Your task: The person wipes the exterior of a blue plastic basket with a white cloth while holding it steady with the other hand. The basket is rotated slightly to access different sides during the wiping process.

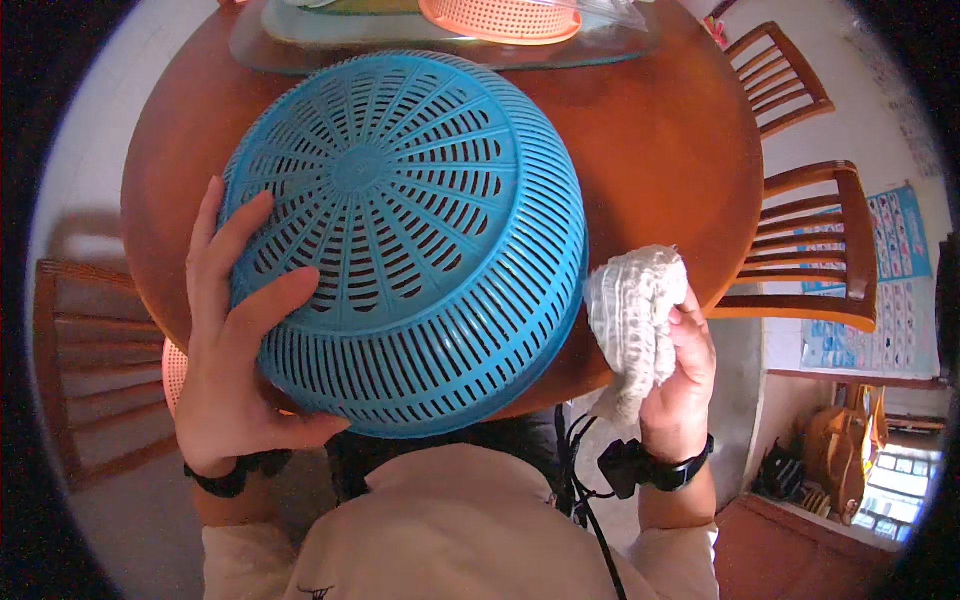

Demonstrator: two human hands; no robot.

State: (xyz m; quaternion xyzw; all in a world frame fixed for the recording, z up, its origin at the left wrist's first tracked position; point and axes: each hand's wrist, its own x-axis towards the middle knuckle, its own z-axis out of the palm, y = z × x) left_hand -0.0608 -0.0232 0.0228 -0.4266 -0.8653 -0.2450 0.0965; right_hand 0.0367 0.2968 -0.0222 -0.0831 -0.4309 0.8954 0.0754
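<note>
A large blue slotted plastic basket (420,225) is before me with its round base facing up, tilted over the near part of the wooden table. My left hand (240,345) grips its left side, fingers spread over the base and the thumb at the lower rim. In my right hand (686,352) is a bunched white cloth (637,322), held just to the right of the basket's rim. Whether the cloth touches the basket I cannot tell. The basket hides much of the table beneath it.
The round wooden table (660,150) bears a glass panel (337,56) and an orange perforated basket (502,19) at its far side. Wooden chairs stand at the right (825,247) and left (56,360). Another orange basket (174,375) shows partly behind my left hand. Black cables (581,465) hang near my body.
</note>
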